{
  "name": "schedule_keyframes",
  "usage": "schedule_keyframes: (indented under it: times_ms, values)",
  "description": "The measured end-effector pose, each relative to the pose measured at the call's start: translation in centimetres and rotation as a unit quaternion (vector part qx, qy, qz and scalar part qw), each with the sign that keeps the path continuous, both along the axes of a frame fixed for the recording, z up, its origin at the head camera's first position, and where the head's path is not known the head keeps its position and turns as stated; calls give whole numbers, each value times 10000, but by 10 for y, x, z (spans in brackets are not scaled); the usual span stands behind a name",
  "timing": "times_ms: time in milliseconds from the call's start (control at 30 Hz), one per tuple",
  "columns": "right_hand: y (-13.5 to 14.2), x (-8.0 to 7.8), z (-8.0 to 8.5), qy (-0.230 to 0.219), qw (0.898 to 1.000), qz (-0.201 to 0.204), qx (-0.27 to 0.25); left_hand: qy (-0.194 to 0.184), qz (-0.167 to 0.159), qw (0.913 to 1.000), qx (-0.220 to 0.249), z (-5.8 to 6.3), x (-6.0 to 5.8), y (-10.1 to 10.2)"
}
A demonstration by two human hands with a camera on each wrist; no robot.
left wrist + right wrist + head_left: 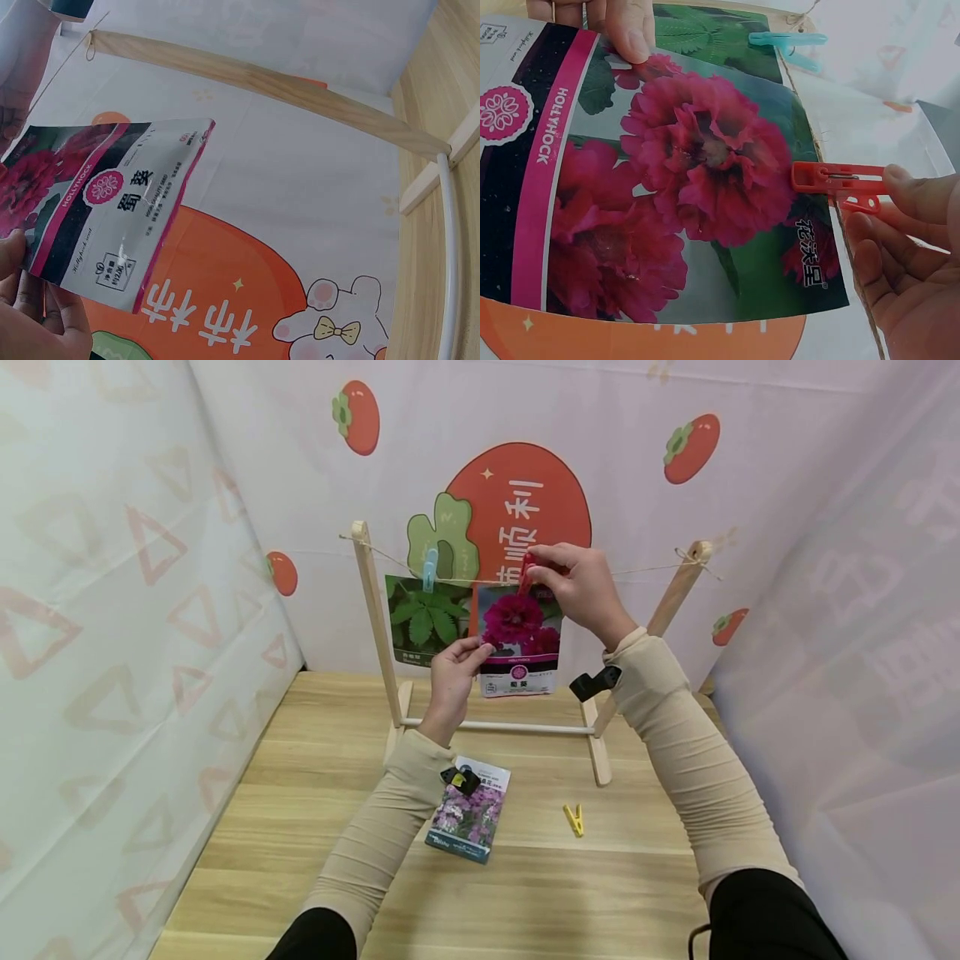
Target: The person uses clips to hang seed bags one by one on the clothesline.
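Note:
A hollyhock seed packet [519, 647] with magenta flowers hangs at the string [637, 570]. My left hand [456, 681] pinches its left edge between thumb and fingers. At the packet's top edge, my right hand [585, 589] pinches a red clothespin [832, 178], whose jaws lie over the packet and the string. Just left of it, a green-leaf seed packet [429, 618] hangs from the same string under a light blue clothespin [430, 570]. The left wrist view shows the hollyhock packet's [127, 202] lower part, with the thumb on its edge.
The string runs between two wooden posts [377, 618] joined low down by a white rod [510, 727]. On the wooden table [300, 827] lie a purple-flower seed packet [468, 814], partly under the left wrist's camera in view, and a yellow clothespin [573, 820]. A printed cloth [630, 410] stands behind.

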State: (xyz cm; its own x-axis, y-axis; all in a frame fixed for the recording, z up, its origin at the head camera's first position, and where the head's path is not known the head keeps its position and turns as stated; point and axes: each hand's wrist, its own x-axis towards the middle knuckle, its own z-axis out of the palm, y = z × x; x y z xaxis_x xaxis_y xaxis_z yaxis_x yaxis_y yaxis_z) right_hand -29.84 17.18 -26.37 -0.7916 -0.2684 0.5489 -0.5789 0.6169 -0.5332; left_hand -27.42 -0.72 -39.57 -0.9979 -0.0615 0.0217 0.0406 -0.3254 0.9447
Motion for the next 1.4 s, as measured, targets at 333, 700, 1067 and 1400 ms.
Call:
schedule_keyframes:
  times_ms: [333, 700, 1067, 1400]
  values:
    - [0, 2, 0, -162, 9998, -47, -71, -142, 396, 9987, -290, -1, -1, -1]
    - [-1, 6, 1, -236, 9997, -73, -63, 125, 486, 9981, -351, -4, 1, -4]
    - [3, 11, -3, -233, 9997, 66, -88, 432, 521, 9945, -805, -5, 3, -10]
    - [7, 16, -10, 25, 9994, 140, -308, 516, 479, 9941, -830, -4, 5, -13]
